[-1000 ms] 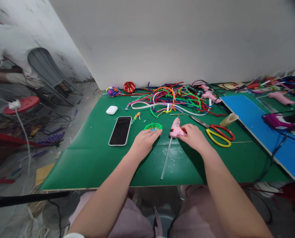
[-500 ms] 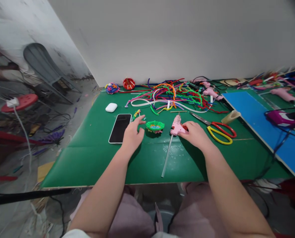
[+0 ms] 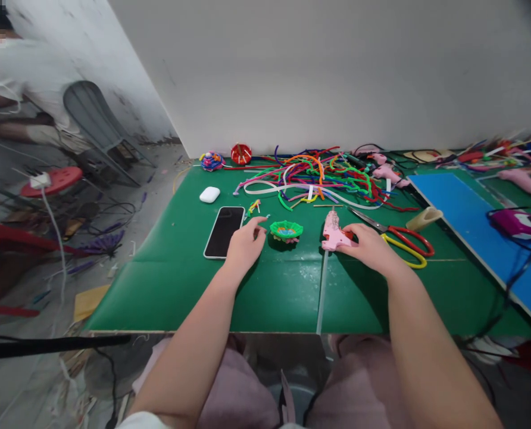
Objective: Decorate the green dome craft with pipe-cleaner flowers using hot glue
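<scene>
My right hand (image 3: 367, 246) grips the handle of a pink glue gun (image 3: 332, 232) lying on the green table (image 3: 167, 286), with a long clear glue stick (image 3: 322, 292) trailing from it toward me. My left hand (image 3: 244, 243) rests on the mat between a black phone (image 3: 224, 231) and a small green woven bowl (image 3: 286, 230). Its fingers are loosely apart and hold nothing, with the fingertips just left of the bowl.
Red and yellow scissors (image 3: 399, 241) lie right of my right hand, beside a tape roll (image 3: 423, 217). A heap of coloured pipe cleaners (image 3: 319, 176) fills the back, with an earbud case (image 3: 209, 194) left. A blue board (image 3: 475, 223) lies right. A person sits far left.
My left hand let go of the green bowl and moved left toward the phone. My right hand kept its hold on the glue gun, whose glue stick now points more straight toward me.
</scene>
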`<state>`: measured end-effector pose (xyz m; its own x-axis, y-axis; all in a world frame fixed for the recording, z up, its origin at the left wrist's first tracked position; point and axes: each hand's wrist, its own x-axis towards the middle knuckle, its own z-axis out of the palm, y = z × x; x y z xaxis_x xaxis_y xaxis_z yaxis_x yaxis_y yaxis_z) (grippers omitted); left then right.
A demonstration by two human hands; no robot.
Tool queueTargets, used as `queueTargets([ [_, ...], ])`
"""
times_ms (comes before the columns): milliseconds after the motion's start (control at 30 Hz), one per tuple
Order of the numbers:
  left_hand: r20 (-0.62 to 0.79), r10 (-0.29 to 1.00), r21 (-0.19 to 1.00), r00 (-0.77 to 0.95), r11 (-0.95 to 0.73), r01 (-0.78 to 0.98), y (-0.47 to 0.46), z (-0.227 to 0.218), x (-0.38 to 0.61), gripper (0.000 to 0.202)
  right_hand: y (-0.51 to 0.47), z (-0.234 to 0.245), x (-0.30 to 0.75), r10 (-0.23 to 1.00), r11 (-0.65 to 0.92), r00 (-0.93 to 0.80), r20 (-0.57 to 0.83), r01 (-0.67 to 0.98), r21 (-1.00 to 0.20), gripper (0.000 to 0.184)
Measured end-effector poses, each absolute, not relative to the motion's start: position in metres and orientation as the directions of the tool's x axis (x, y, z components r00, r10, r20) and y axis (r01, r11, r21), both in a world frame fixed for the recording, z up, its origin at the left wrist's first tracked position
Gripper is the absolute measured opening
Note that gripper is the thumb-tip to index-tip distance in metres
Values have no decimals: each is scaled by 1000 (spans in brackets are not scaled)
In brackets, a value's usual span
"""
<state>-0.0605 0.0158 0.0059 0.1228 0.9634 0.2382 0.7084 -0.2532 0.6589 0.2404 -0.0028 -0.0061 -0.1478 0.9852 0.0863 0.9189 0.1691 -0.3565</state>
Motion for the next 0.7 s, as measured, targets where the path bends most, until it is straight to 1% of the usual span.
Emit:
queueTargets([
  [233,208,965,613,158,-254,748,15,4,-57,29,-7,2,242,988,152,-141,60,943,-297,30],
  [367,208,953,564,220,-300,769,15,3,-52,29,-7,2,245,988,154,-139,70,937,-312,32],
  [467,199,946,560,257,-324,762,15,3,-51,33,-7,1,245,990,142,-130,59,936,-323,34],
  [700,227,909,545,350,-416,728,14,4,-50,30,-9,2,246,989,144,-121,88,933,-331,29],
])
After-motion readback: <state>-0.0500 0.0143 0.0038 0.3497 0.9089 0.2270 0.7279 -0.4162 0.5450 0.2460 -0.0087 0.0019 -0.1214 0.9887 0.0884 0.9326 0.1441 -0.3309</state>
